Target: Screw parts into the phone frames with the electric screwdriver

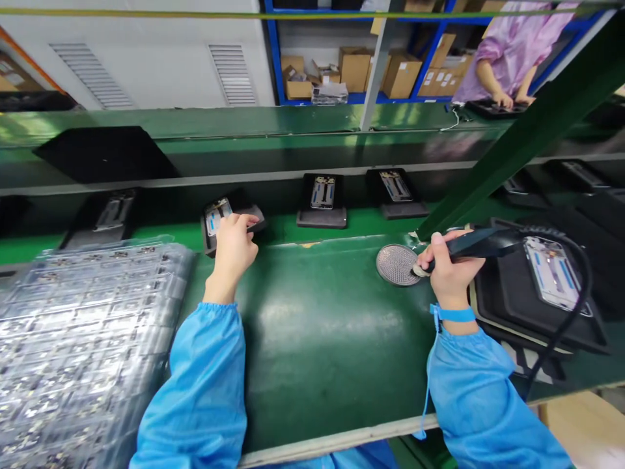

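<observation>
My left hand (234,244) is at a black tray (211,246) on the far green belt, fingers curled over it. A phone frame (217,213) with blue strips lies in that tray, partly hidden by the hand. My right hand (452,270) is wrapped round a black electric screwdriver (481,244), with a cord running from its rear end. The screwdriver's tip points left, at the right edge of a round metal screw plate (398,264) dotted with small holes. A blue wrist strap (456,314) circles my right wrist.
Stacked clear plastic trays (92,339) of small parts cover the left side. More black trays (322,218) with phone frames line the belt. A green post (517,130) slants above a tray stack (508,286) at right. Across the line, a person (512,52) works.
</observation>
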Action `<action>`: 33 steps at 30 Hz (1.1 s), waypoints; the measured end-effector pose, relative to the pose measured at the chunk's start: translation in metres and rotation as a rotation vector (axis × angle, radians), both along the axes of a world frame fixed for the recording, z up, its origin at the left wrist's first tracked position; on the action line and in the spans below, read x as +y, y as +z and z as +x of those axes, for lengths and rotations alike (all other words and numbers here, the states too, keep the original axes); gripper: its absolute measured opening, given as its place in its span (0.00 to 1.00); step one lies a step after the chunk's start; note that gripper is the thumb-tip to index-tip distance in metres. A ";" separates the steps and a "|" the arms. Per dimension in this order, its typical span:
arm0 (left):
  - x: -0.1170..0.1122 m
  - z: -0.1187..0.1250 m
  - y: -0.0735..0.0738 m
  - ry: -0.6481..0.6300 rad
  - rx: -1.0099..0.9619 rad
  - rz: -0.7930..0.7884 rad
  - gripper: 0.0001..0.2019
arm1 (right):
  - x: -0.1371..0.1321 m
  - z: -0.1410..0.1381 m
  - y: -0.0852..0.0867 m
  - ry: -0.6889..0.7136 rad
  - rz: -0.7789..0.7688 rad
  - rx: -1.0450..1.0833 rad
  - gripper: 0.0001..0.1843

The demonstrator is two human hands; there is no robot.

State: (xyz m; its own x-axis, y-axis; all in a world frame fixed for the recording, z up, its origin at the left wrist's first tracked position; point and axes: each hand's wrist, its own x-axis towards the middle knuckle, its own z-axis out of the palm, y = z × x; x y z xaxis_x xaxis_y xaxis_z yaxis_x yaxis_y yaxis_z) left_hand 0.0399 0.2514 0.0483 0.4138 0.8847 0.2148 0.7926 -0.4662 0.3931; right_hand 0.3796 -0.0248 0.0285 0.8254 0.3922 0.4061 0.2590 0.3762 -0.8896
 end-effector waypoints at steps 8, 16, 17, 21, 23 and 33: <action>-0.154 -0.024 -0.003 -0.429 0.003 -0.028 0.26 | 0.002 0.005 -0.003 0.007 0.012 -0.004 0.35; -0.303 -0.031 -0.039 -0.738 0.003 -0.206 0.36 | 0.000 0.005 -0.003 0.005 -0.023 -0.012 0.35; -0.314 -0.029 -0.040 -0.768 0.001 -0.215 0.35 | 0.000 0.005 -0.003 0.003 -0.025 -0.014 0.35; -0.311 -0.021 -0.034 -0.855 -0.094 -0.250 0.25 | 0.000 0.004 -0.003 0.003 -0.034 -0.022 0.36; -0.278 -0.014 -0.031 -0.792 -0.161 -0.233 0.20 | 0.000 0.004 -0.001 0.006 -0.044 -0.038 0.36; -0.170 0.029 -0.078 -0.457 -0.113 -0.188 0.30 | 0.001 -0.057 0.036 0.160 0.143 -0.028 0.28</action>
